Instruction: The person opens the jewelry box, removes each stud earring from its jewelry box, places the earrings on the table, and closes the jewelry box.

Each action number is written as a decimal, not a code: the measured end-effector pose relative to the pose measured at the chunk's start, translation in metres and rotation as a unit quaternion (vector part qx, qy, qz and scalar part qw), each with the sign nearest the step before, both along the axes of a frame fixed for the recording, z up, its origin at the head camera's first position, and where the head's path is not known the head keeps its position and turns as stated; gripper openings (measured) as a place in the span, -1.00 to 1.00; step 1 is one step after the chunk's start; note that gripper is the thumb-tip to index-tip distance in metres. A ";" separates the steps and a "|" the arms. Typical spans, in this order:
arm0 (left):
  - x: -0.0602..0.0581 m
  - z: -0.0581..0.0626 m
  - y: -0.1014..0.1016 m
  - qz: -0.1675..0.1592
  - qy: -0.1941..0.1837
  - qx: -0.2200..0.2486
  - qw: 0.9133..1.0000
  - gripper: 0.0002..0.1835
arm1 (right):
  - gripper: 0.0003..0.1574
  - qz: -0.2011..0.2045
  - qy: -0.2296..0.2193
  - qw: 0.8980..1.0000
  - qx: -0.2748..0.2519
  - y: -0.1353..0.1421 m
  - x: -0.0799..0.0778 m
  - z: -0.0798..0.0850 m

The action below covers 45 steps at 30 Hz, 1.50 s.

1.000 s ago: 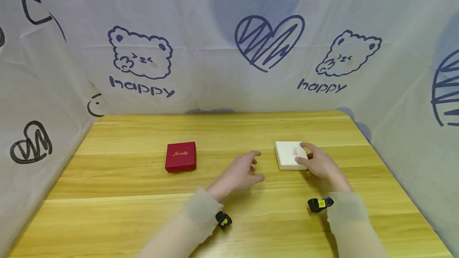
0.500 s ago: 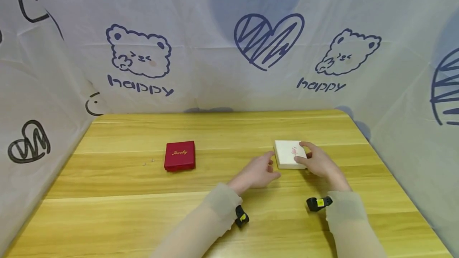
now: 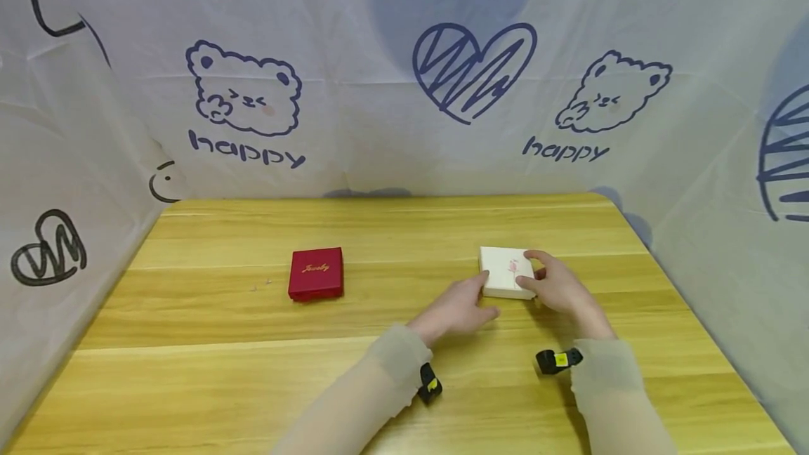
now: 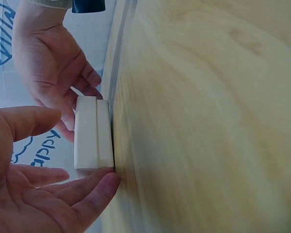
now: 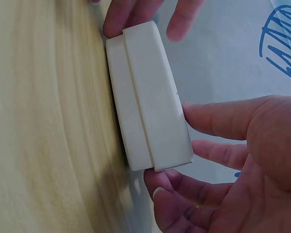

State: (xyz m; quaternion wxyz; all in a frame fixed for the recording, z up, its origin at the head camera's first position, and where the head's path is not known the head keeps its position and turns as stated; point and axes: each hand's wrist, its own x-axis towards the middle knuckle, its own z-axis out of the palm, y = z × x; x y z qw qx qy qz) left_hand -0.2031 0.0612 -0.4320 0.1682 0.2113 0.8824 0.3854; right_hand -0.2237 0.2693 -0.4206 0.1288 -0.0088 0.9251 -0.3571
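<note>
A small white lidded box (image 3: 501, 271) with a pink print on top lies on the wooden table (image 3: 253, 385), right of centre. My right hand (image 3: 562, 290) grips its right side, the thumb (image 5: 218, 116) on the lid's top and the other fingers bent against the side. From the left, my left hand (image 3: 456, 306) reaches the opposite side. Its fairly straight fingertips (image 4: 106, 187) are right at the box's lower edge, and its thumb stands off. A seam between lid and base shows along the box (image 5: 145, 97) in the right wrist view.
A red box (image 3: 317, 274) with gold lettering sits left of centre. Tiny bits (image 3: 268, 281) lie beside it on the table. A white printed cloth (image 3: 366, 125) hangs behind and at both sides. Each wrist wears a black camera, such as the right one (image 3: 559, 361).
My left hand has moved right, from apart to the white box's left side. The white box and my right hand have shifted slightly left. The red box stays put.
</note>
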 end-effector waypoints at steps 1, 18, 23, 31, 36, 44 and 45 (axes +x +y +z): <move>0.000 0.000 0.000 0.000 0.003 0.001 1.000 -0.22 | -0.21 -0.001 0.001 1.000 0.000 -0.001 0.000 0.001; -0.009 -0.005 -0.024 0.062 -0.016 0.091 0.994 -0.25 | -0.21 -0.004 0.012 0.999 -0.039 -0.023 0.012 0.009; -0.011 -0.007 -0.041 0.072 -0.008 0.093 0.993 -0.20 | -0.22 0.009 0.005 0.998 -0.056 -0.038 0.017 0.010; -0.008 -0.004 -0.074 0.083 -0.010 0.091 0.992 -0.11 | -0.24 0.044 0.018 0.998 -0.051 -0.065 0.022 0.009; -0.003 -0.002 -0.094 0.089 -0.005 0.073 0.993 -0.07 | -0.25 0.060 0.028 0.997 -0.047 -0.082 0.025 0.010; 0.011 0.005 -0.122 0.092 0.006 0.065 0.994 -0.07 | -0.25 0.075 0.039 0.995 -0.050 -0.109 0.032 0.013; 0.013 0.005 -0.126 0.093 0.008 0.066 0.993 -0.07 | -0.25 0.078 0.039 0.995 -0.052 -0.113 0.032 0.013</move>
